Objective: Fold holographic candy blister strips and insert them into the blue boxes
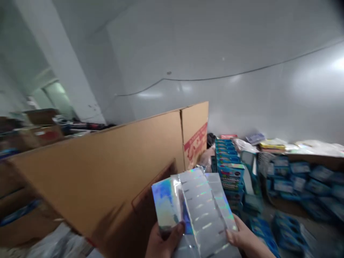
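Note:
Both of my hands hold a stack of shiny holographic sheets (204, 211) at the lower middle of the head view. The sheets are silvery, with rainbow reflections and rows of small dark marks. At the lower left of the stack, my left hand (165, 242) presses its thumb on the front, the other fingers hidden behind. Along the right edge, my right hand (245, 236) grips the stack with its thumb in front. Just behind the sheets stands a large cardboard box (129, 157) with its flaps up and red printing on one side.
Blue printed boxes (231, 175) are stacked right of the cardboard box. Farther right, a wide carton (279, 208) holds many blue packages, and more lie on the floor. Several brown boxes (45, 136) stand at the left. A white wall (228, 100) rises behind.

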`<state>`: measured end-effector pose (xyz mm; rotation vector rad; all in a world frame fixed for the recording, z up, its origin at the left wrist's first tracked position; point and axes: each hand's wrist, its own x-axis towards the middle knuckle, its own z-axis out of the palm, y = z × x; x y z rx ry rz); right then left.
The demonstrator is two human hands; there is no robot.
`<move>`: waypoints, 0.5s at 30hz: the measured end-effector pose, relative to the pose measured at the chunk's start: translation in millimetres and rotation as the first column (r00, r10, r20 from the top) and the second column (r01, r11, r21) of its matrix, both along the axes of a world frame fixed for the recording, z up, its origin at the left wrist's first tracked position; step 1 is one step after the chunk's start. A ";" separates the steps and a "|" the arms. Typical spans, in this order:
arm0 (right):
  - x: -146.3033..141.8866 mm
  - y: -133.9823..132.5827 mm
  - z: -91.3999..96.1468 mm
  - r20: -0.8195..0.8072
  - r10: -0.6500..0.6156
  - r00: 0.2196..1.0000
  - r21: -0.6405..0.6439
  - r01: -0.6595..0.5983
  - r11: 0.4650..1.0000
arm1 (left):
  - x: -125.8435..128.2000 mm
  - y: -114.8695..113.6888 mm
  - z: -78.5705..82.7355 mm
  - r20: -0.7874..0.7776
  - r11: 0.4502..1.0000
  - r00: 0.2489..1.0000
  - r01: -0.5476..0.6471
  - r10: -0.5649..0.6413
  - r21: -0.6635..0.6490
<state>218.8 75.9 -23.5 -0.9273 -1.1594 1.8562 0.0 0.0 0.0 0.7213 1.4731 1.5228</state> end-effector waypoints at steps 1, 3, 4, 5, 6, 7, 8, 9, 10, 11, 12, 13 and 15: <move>-0.7 -2.7 3.2 -0.074 0.038 0.997 -0.049 -0.041 0.998 | 0.0 2.3 1.8 -0.028 1.000 1.000 -0.004 0.004 0.005; -0.8 -7.8 10.0 -0.119 0.038 0.992 -0.056 -0.045 0.997 | -1.3 7.4 4.9 -0.108 0.999 0.994 0.016 -0.012 0.032; 0.2 -9.5 12.4 -0.099 0.008 0.995 -0.019 -0.010 1.000 | -2.4 10.7 5.5 -0.139 0.997 0.989 0.049 -0.041 0.051; 2.2 -10.4 13.7 -0.060 -0.034 0.998 0.034 0.036 0.999 | -3.7 14.7 5.1 -0.151 0.994 0.986 0.084 -0.072 0.076; 5.1 -10.7 14.1 -0.012 -0.078 0.997 0.087 0.079 0.993 | -4.8 19.2 4.0 -0.151 0.989 0.984 0.108 -0.092 0.104; 8.5 -10.6 13.9 0.033 -0.120 0.992 0.136 0.114 0.984 | -5.6 24.1 2.4 -0.149 0.985 0.985 0.107 -0.087 0.133; 12.4 -10.2 13.6 0.076 -0.156 0.985 0.176 0.140 0.974 | -6.0 29.0 1.0 -0.153 0.984 0.987 0.076 -0.051 0.163; 16.4 -9.9 13.8 0.114 -0.191 0.975 0.215 0.164 0.963 | -5.6 33.7 0.0 -0.172 0.980 0.985 0.023 0.012 0.200; 20.4 -9.6 14.9 0.147 -0.226 0.963 0.256 0.183 0.949 | -4.4 37.9 -0.3 -0.198 0.969 0.977 -0.034 0.084 0.245; 24.1 -9.4 17.0 0.173 -0.260 0.950 0.298 0.201 0.933 | -2.2 41.4 0.1 -0.216 0.955 0.967 -0.073 0.139 0.287; 27.4 -9.0 20.3 0.190 -0.283 0.940 0.340 0.207 0.917 | 0.9 44.0 1.1 -0.207 0.945 0.966 -0.085 0.157 0.316; 30.2 -8.3 24.4 0.197 -0.288 0.937 0.374 0.199 0.906 | 5.0 45.7 2.0 -0.161 0.945 0.977 -0.083 0.139 0.316; 34.2 -5.6 33.5 0.180 -0.254 0.950 0.418 0.160 0.894 | 15.5 45.9 2.4 0.032 0.978 0.999 -0.011 0.004 0.210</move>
